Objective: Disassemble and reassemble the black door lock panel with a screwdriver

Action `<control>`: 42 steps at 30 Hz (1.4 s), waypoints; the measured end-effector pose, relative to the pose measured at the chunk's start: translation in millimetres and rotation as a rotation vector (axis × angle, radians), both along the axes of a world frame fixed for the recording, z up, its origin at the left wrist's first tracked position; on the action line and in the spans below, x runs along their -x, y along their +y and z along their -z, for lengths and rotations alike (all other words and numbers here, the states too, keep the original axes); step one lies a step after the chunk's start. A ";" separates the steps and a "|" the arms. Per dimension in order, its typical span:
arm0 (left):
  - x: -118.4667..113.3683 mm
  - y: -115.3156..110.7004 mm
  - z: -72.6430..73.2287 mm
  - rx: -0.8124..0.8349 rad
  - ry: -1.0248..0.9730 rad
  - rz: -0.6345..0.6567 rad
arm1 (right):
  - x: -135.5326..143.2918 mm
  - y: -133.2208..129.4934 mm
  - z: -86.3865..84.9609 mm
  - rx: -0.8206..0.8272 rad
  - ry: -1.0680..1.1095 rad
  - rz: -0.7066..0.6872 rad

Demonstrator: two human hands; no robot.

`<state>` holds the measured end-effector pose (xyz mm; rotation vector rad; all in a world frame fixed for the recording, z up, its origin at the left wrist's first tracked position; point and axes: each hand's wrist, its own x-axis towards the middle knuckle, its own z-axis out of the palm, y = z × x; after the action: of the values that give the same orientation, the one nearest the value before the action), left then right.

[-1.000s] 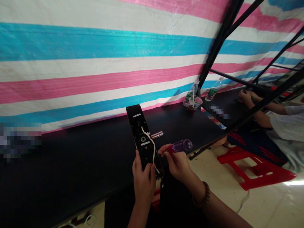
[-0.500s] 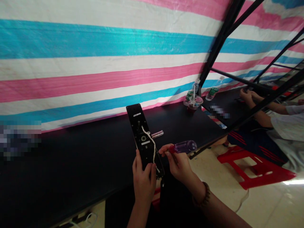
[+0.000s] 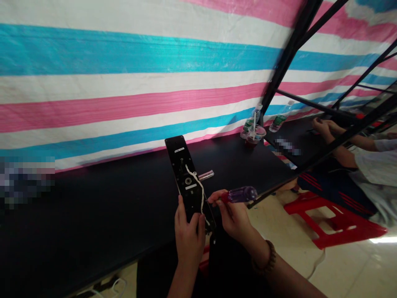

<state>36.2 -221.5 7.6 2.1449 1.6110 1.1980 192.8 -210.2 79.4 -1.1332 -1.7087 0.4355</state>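
"Where was the black panel [image 3: 191, 200]?"

"In front of the person, over the near side of the black surface [image 3: 93, 207]. Its long axis ran away from the lap, with the far end leaning left. A white cable [image 3: 202, 192] trailed down its face toward the near end."

"Which hand was nearer?"

"The left hand [image 3: 188, 236]. It touched the panel's near part, partly closed, with fingers spread between the left edge and the face."

"And the right hand [image 3: 236, 219]?"

"Just beside the panel's right long edge, so the panel lay to its left. Its fingers were pinched around the front of a purple-handled screwdriver [image 3: 240, 195], whose handle stuck out to the right, crosswise to the panel."

"Did the tip touch the edge?"

"It seemed to point there, but the shaft was thin and dim, so I cannot tell about contact."

"How were the arms set?"

"The left forearm came almost straight up from below. The right one slanted in from the lower right, a beaded bracelet [image 3: 269, 256] at its wrist."

"Anything close by?"

"A clear, pinkish packet [image 3: 206, 175] lay on the surface, just right of the panel's middle."
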 end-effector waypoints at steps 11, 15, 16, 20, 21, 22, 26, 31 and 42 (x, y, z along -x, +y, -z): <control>0.5 0.2 0.4 0.010 -0.024 0.014 | 3.4 -1.5 -4.1 0.014 0.044 -0.102; 0.7 -0.2 -0.6 0.015 -0.008 0.010 | 6.0 1.6 -10.1 0.022 0.102 -0.062; 0.6 -0.4 -1.3 0.018 -0.008 0.011 | 5.9 2.4 -10.0 0.038 0.122 -0.035; -0.3 -0.6 -2.2 0.027 -0.029 0.008 | 2.5 4.1 -9.0 0.090 0.195 0.022; -0.5 -0.4 -1.5 0.028 -0.033 0.003 | 1.3 4.0 -9.8 0.078 0.192 0.008; -0.6 0.0 -0.6 0.027 -0.036 0.000 | 0.1 3.8 -11.3 0.064 0.173 -0.017; -1.0 1.5 2.8 0.012 -0.041 0.006 | -1.8 2.6 -20.4 0.006 0.047 -0.108; -0.9 0.9 2.7 0.007 -0.034 0.006 | 5.2 2.5 -25.4 -0.019 0.054 -0.027; -0.7 0.2 3.7 0.005 -0.064 0.013 | 9.4 0.0 -28.1 -0.082 0.066 0.032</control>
<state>36.8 -221.3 3.9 2.0888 1.5692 1.2448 183.4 -210.3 107.5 -1.0744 -1.6345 0.3752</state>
